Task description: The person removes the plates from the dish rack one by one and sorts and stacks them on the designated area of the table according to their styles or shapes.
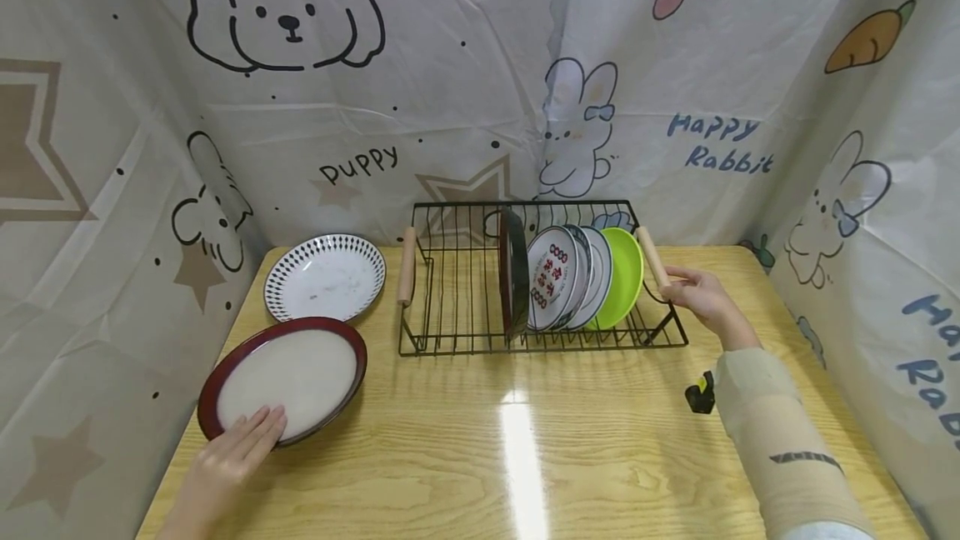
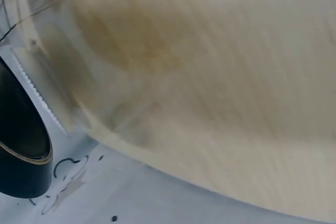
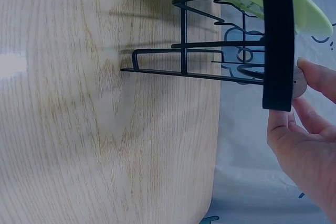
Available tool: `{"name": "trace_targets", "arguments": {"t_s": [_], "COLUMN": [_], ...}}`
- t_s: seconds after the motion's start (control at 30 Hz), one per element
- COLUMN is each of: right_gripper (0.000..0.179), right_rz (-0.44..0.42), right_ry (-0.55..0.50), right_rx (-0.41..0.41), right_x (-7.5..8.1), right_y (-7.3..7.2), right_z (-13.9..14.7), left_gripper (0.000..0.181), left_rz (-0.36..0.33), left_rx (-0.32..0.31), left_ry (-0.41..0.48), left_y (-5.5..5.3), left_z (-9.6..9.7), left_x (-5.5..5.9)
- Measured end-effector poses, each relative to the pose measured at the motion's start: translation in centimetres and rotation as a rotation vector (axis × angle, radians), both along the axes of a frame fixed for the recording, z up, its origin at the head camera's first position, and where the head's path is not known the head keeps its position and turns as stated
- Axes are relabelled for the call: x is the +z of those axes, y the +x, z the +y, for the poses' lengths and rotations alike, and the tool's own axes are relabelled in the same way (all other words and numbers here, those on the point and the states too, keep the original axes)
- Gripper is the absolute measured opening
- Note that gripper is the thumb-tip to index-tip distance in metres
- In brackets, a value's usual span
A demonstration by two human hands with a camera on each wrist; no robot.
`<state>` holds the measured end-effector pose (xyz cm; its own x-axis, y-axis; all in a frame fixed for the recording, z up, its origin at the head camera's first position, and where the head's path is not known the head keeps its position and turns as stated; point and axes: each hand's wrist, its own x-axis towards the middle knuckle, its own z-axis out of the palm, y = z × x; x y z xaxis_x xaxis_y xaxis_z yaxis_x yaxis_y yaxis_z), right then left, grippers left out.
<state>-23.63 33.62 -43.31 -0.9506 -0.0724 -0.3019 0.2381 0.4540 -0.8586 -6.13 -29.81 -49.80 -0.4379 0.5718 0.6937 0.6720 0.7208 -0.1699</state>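
My left hand (image 1: pixel 231 455) holds a plate with a dark red rim (image 1: pixel 303 377) by its near left edge, fingers lying over the white inside and the thumb hidden. This plate is tilted; its dark outer side (image 2: pixel 23 174) shows at the edge of the left wrist view. With the right hand (image 1: pixel 705 300) I grip the wooden handle (image 1: pixel 652 255) at the right end of a black wire dish rack (image 1: pixel 459 343). In the right wrist view, the fingers and thumb (image 3: pixel 317 77) close round that handle's end.
Upright in the rack stand a dark plate (image 1: pixel 514 273), several white patterned plates (image 1: pixel 551 277) and a lime-green plate (image 1: pixel 628 275). A white plate with a diamond-pattern rim (image 1: pixel 325 290) lies at the back left. A small black-and-yellow object (image 1: pixel 701 394) sits by the right forearm. Printed curtains (image 1: pixel 465 48) enclose the table.
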Motion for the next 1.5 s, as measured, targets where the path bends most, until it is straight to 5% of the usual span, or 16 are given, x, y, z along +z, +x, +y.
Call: {"name": "trace_targets", "arguments": {"t_s": [0.4,0.67,1.13,1.5], "right_gripper": [0.058,0.058,0.058,0.058], "right_rz": [-0.006,-0.008,0.006,0.010], "right_ry": [0.005,-0.001,0.013,0.001], "right_rx": [-0.001,0.003,0.007,0.002], "right_x": [0.2,0.3,0.3,0.2], "right_y": [0.2,0.2,0.2,0.3], "right_z": [-0.3,-0.4,-0.3,-0.4], "left_gripper": [0.050,0.056,0.057,0.069], "left_rz": [-0.048,-0.040,-0.061,-0.255], "left_rx": [0.048,0.109,0.117,0.158], "left_ry": [0.012,-0.005,0.007,0.001], "left_y": [0.7,0.8,0.6,0.7], "left_z": [-0.9,-0.9,-0.6,-0.3], "left_x": [-1.8,-2.2,-2.7,-2.9]}}
